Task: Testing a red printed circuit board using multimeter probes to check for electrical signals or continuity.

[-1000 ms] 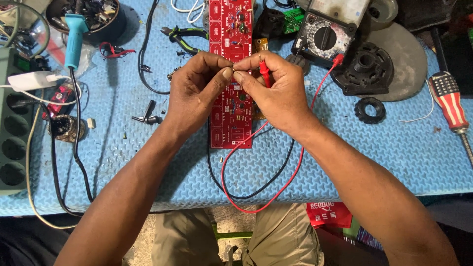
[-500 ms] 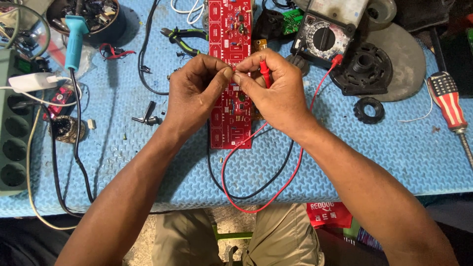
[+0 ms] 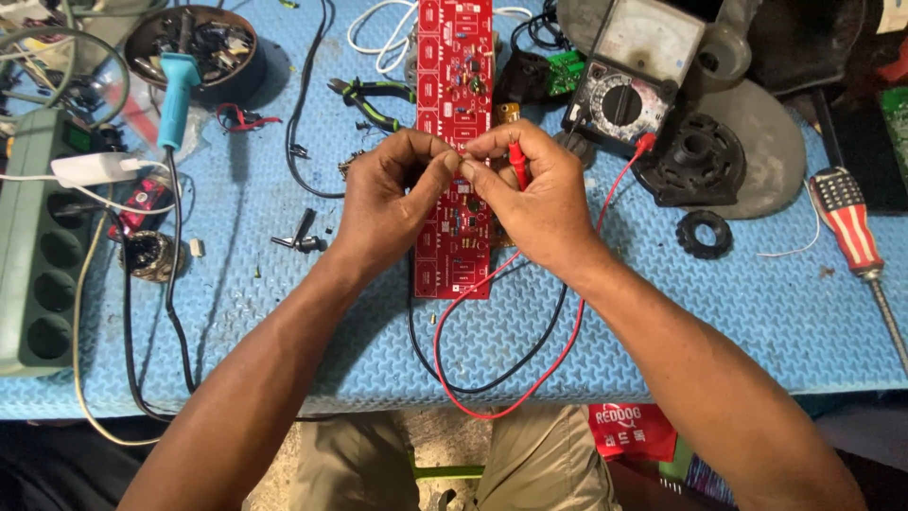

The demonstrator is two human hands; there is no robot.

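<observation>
A long red circuit board lies on the blue foam mat, running away from me. Over its middle my left hand and my right hand meet with fingertips pinched together on something tiny that I cannot make out. The right hand also grips a red meter probe; its red lead loops down over the mat's front edge beside a black lead. An analog multimeter stands just behind the right hand.
A teal-handled soldering iron and a dark bowl of parts sit far left, above a green power strip. Pliers lie left of the board. At right are a striped-handle screwdriver, a black ring and a round grey speaker part.
Both hands stay pinched together over the board; the fingers have only shifted slightly. Nothing else moved.
</observation>
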